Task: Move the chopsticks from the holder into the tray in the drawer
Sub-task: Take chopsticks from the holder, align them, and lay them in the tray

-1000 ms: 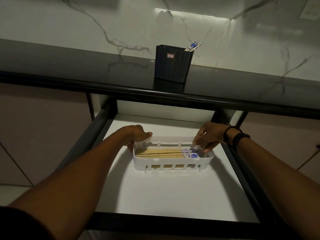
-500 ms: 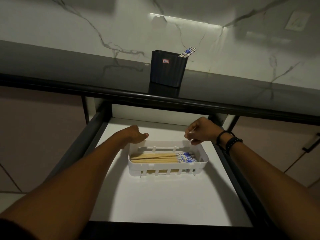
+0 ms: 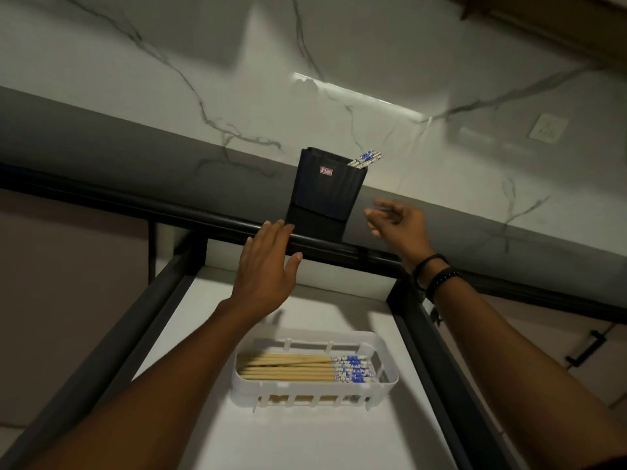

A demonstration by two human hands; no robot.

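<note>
The last chopsticks [image 3: 365, 158] stand in the black holder [image 3: 325, 195] on the bench [image 3: 135, 164], tops leaning toward 1 o'clock. The right hand [image 3: 397, 222], loosely open and empty, sits nearer, with them at its 11 o'clock. The left hand [image 3: 268, 269] is spread flat below the holder.
</note>
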